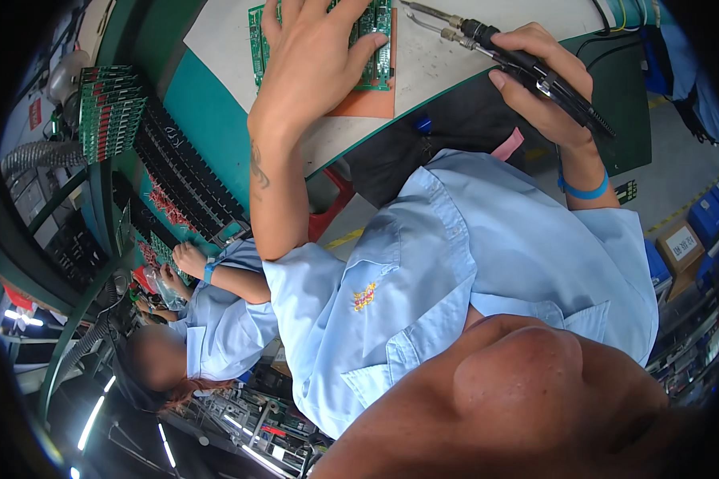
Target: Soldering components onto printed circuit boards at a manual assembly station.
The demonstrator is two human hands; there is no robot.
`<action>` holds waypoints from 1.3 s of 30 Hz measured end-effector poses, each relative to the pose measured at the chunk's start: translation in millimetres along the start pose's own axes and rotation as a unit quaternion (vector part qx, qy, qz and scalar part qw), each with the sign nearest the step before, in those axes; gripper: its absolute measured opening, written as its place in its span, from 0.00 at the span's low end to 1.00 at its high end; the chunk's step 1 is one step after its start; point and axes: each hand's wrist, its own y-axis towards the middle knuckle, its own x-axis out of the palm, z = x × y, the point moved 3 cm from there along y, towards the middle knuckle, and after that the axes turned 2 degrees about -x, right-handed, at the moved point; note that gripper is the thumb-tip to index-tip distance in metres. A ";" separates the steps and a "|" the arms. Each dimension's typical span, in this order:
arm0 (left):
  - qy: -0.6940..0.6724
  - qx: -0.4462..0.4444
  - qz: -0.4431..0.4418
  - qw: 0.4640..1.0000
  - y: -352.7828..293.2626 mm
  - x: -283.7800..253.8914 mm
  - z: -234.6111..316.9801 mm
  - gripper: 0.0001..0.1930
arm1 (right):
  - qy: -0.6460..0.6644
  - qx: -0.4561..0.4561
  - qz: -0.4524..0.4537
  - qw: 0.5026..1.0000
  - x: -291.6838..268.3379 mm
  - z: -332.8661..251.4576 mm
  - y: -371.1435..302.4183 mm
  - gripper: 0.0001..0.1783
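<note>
Circuit board pinned flat on the counter

Your left hand fingers splay over it; right hand grips soldering tweezers. It's probably thin and fragile, so hold the edges.

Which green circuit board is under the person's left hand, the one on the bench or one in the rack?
The green circuit board lying flat on the orange mat, pressed by the left hand. The racked boards stand on edge, far left, untouched.

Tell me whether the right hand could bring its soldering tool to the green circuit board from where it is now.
Probably yes. The right hand holds the soldering tool just beside the green circuit board, with bare tabletop between. The left hand covers much of the board, leaving its right edge exposed.
</note>
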 end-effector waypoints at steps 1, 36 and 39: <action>0.006 -0.008 -0.019 1.000 5.6 -3.6 2.9 0.23 | -0.001 0.001 0.002 1.000 -1.5 -0.4 -0.3 0.22; -0.020 0.021 0.007 1.000 -1.9 7.2 -12.6 0.23 | -0.061 0.059 0.059 0.995 -1.6 -19.5 30.9 0.18; 0.135 0.023 0.057 0.989 11.8 5.5 6.1 0.21 | -0.096 0.037 0.104 0.989 -22.7 24.4 53.8 0.25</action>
